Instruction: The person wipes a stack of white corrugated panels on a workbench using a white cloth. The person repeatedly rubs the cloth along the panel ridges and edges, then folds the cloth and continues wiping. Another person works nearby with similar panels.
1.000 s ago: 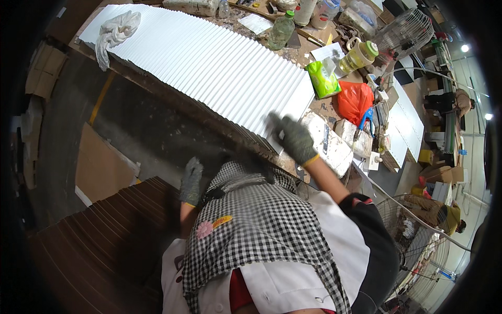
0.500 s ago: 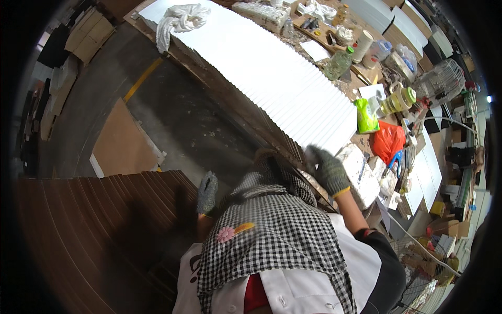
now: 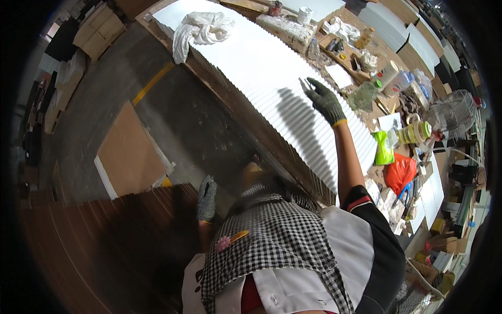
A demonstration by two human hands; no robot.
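Overlapping white sheets (image 3: 261,68) lie fanned in a long stepped row on the workbench. My right hand (image 3: 325,102), in a grey-green knit glove with a yellow cuff, reaches out above the middle of that row. Its fingers are apart and it appears to hold nothing; a shadow falls on the sheets beside it. Lower down, my left hand (image 3: 206,198), in a grey glove, is beside a stack of brown boards (image 3: 78,225). The fingers of that hand are stretched out, with nothing visible in them.
A crumpled white cloth (image 3: 204,31) lies on the far end of the sheets. Bottles, a green packet (image 3: 383,148) and a red plastic bag (image 3: 401,172) crowd the bench's right side. A brown board (image 3: 128,152) lies on the floor to the left; a fan (image 3: 452,112) stands farther right.
My right hand has moved from the near edge of the white sheets up and away, over their middle. The view has shifted a little; my left hand stays beside the brown boards.
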